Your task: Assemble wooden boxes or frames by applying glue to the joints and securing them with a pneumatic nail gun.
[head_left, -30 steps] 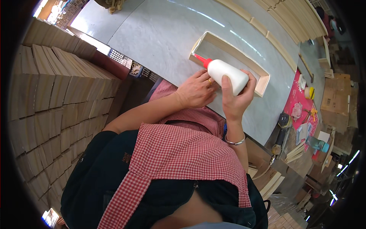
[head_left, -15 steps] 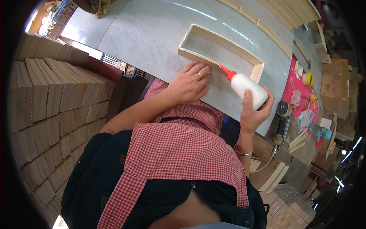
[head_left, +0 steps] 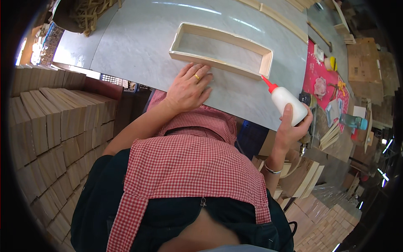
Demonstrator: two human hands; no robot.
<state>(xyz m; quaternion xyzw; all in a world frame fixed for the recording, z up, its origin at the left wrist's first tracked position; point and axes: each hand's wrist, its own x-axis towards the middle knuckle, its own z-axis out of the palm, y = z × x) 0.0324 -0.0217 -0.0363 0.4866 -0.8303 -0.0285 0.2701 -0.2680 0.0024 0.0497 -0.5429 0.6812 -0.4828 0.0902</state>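
Note:
A rectangular wooden frame (head_left: pixel 218 66) rests on the grey tabletop, its thin walls enclosing bare table surface. My left hand (head_left: pixel 188 89) lies with fingers stretched out, fingertips at the outside of the frame's near wall toward the left end. In my right hand (head_left: pixel 295 124) is a white squeeze bottle (head_left: pixel 289 103) with a red nozzle, gripped around its base and tilted. The nozzle tip is at the frame's near right corner; whether it touches the wood, I cannot tell. A whitish line shows along the frame's top edges.
Stacked wooden boards (head_left: pixel 50 119) rise at the left. Long wooden strips (head_left: pixel 285 22) lie along the table's far side. On the right, a pink sheet (head_left: pixel 312 75) carries a yellow tape roll (head_left: pixel 331 64), near a clear bottle (head_left: pixel 353 121). A basket (head_left: pixel 69 17) stands far left.
The red nozzle has moved rightward along the frame's near wall to its right corner. My left hand stays beside the near wall. The whole view has shifted somewhat.

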